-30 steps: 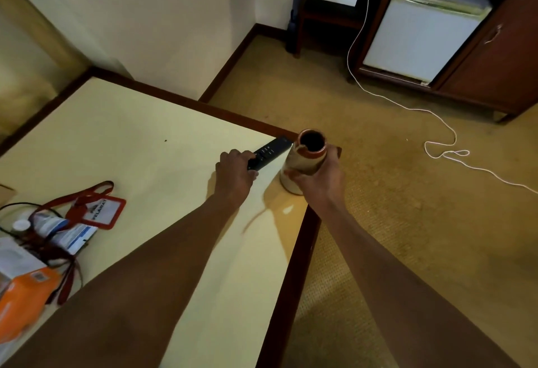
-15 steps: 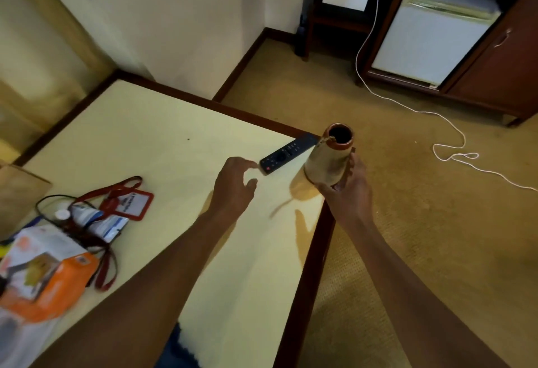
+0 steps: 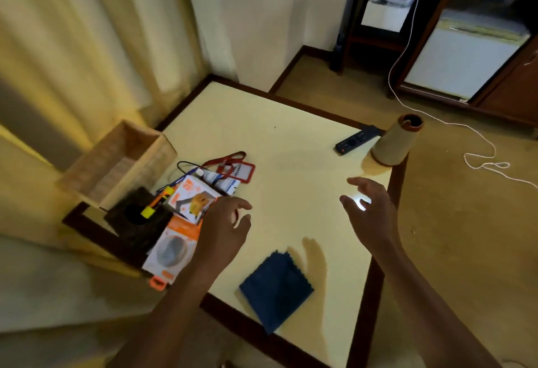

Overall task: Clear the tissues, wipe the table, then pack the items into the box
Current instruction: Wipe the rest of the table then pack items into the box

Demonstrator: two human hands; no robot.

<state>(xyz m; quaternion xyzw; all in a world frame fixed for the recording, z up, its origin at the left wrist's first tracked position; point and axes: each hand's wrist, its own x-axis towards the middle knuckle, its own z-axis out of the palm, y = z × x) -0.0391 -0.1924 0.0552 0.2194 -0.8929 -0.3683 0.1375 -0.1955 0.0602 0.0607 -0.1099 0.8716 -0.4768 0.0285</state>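
Both hands are empty, fingers loose: left hand point(image 3: 224, 231) by the orange packs point(image 3: 180, 239) at 9 o'clock, right hand point(image 3: 369, 216) over the tabletop point(image 3: 285, 169) at 3. Got the wicker box point(image 3: 116, 161) at 10, blue cloth point(image 3: 276, 289) at 6.

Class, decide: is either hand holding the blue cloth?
No: the blue cloth lies on the table near its edge, and the left hand and right hand are both open, apart from it.

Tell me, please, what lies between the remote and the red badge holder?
Only bare tabletop separates the remote and the red badge holder, as the head view shows.
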